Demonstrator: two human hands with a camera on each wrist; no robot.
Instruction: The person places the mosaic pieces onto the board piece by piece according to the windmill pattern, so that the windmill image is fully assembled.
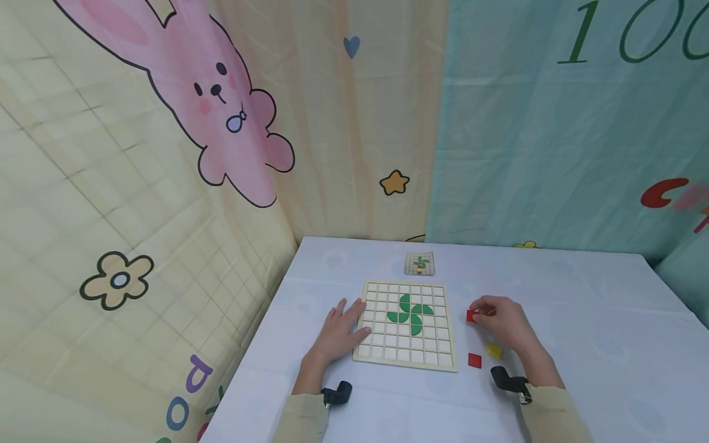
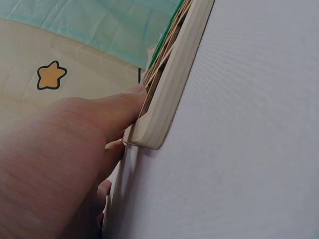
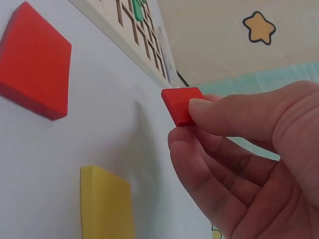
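A square wooden grid board lies on the table, with several green quarter-round pieces set in its middle cells. Against the board's left edge rests my left hand, fingers spread and thumb on the rim. My right hand pinches a red square tile between thumb and fingers, just above the table to the right of the board. Nearer to me, a second red tile and a yellow tile lie on the cloth below that hand.
Behind the board lies a small pattern card showing a grid with green, yellow and red shapes. A white cloth covers the table. Printed curtains hang along the table's far and left sides.
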